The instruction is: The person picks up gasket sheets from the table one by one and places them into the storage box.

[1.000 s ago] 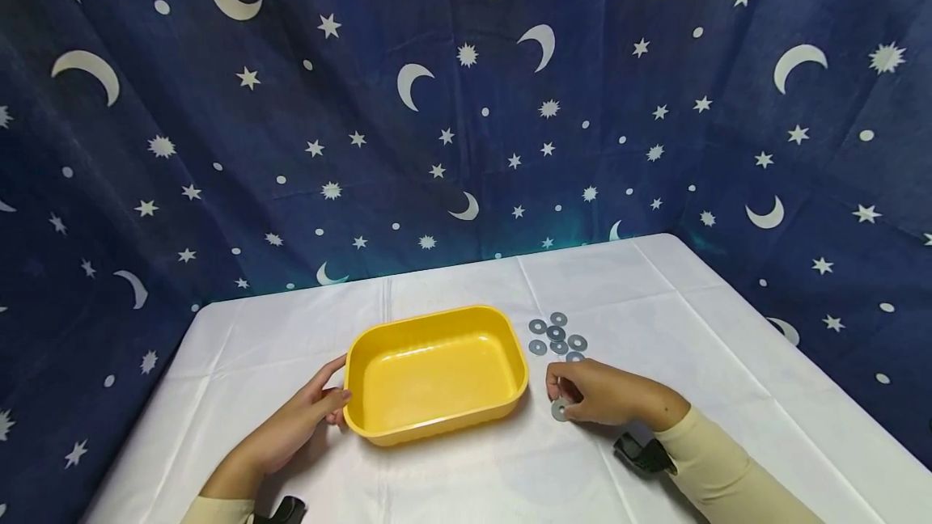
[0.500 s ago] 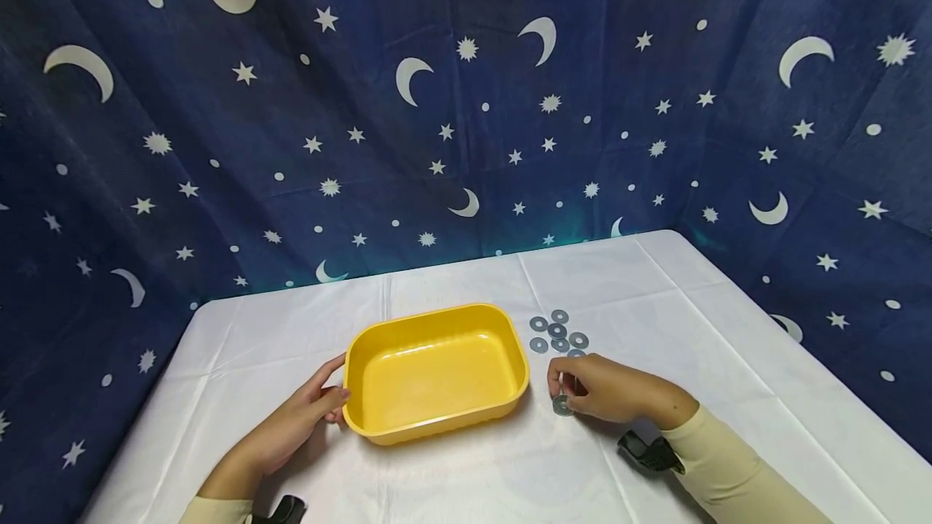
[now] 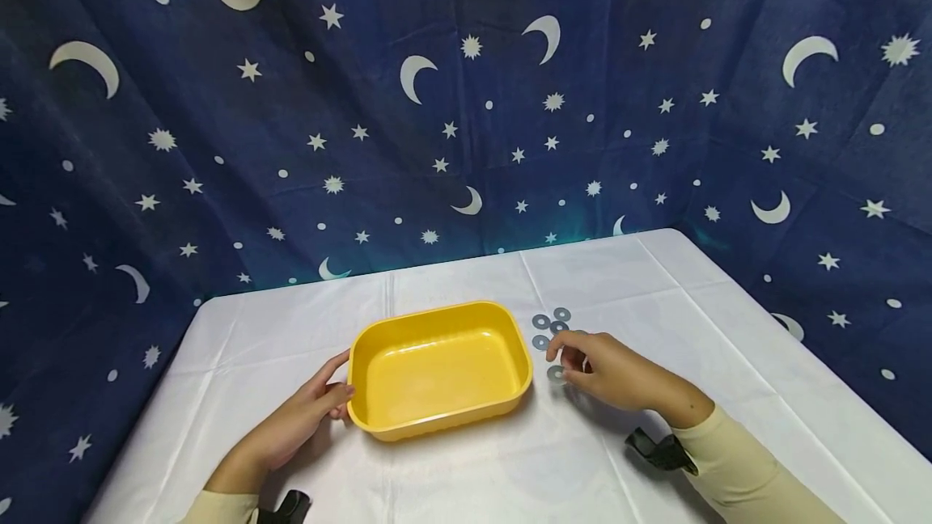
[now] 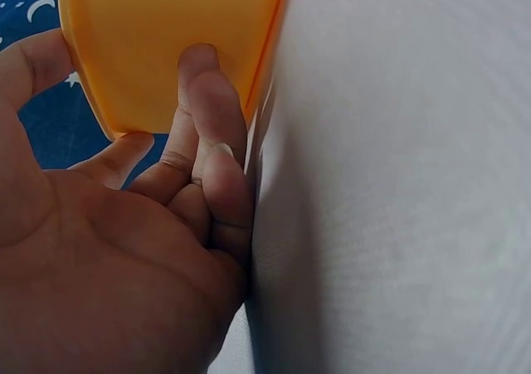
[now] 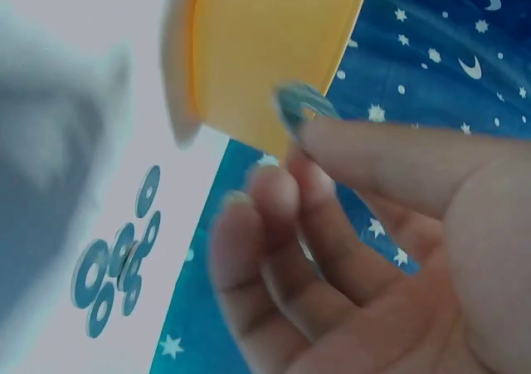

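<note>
A yellow plastic tray (image 3: pixel 435 310) stands empty on the white tablecloth. My left hand (image 3: pixel 329 396) holds its left end, thumb near the rim and curled fingers (image 4: pixel 211 117) against the tray's wall (image 4: pixel 149 26). My right hand (image 3: pixel 575 361) hovers just right of the tray and pinches a grey metal washer (image 3: pixel 556 373) between thumb and fingertip; in the right wrist view this washer (image 5: pixel 300 102) sits in front of the tray's side (image 5: pixel 265 51). A few loose washers (image 3: pixel 550 322) lie flat on the cloth beyond the hand, and the loose washers (image 5: pixel 116 262) also show in the right wrist view.
The table (image 3: pixel 655 297) is covered with a creased white cloth. A dark blue curtain with moons and stars (image 3: pixel 466 103) hangs close behind and on both sides. Black wrist mounts (image 3: pixel 658 451) show on both sleeves.
My right hand has lifted the washer off the cloth and moved it up and slightly away from me, beside the tray's right end. The left hand and tray have stayed put.
</note>
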`<action>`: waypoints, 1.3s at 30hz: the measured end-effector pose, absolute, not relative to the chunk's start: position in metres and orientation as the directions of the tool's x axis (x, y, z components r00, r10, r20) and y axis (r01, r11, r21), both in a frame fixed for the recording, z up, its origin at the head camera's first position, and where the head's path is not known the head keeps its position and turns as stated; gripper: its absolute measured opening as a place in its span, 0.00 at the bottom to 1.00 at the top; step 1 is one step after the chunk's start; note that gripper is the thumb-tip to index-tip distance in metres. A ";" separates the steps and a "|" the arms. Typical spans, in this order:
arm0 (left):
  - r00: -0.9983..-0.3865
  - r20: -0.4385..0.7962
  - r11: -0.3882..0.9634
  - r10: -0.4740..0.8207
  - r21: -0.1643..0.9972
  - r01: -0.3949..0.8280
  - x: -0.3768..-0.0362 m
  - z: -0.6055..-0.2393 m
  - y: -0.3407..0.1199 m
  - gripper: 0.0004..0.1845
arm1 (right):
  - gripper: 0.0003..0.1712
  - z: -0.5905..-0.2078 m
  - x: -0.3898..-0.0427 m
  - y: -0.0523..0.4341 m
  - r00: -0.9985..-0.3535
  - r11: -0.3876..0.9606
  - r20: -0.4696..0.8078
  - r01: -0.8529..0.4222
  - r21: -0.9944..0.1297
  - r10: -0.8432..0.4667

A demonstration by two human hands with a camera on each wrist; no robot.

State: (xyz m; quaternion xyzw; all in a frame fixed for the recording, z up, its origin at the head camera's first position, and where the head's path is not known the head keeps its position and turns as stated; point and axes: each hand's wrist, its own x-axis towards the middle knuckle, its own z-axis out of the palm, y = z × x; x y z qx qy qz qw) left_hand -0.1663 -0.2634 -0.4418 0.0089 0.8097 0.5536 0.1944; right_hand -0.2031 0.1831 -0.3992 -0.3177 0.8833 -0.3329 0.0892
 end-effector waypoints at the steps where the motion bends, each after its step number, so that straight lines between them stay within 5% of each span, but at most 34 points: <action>1: -0.925 -0.306 0.389 0.226 0.899 -0.202 -0.166 -0.442 -0.263 0.37 | 0.13 -0.398 -0.204 0.181 -0.791 0.574 0.077 -0.503 -0.646 -0.607; 9: -0.925 -0.308 0.396 0.224 0.896 -0.202 -0.166 -0.439 -0.262 0.37 | 0.12 -0.384 -0.208 0.162 -0.827 0.567 0.178 -0.506 -0.650 -0.533; 23: -0.903 -0.326 0.414 0.281 0.890 -0.193 -0.167 -0.438 -0.264 0.40 | 0.11 -0.397 -0.212 0.103 -0.881 0.458 0.147 -0.369 -0.809 -0.449; 39: -0.904 -0.313 0.416 0.292 0.892 -0.174 -0.167 -0.440 -0.263 0.39 | 0.10 -0.413 -0.227 0.061 -0.832 0.469 0.177 -0.457 -0.755 -0.526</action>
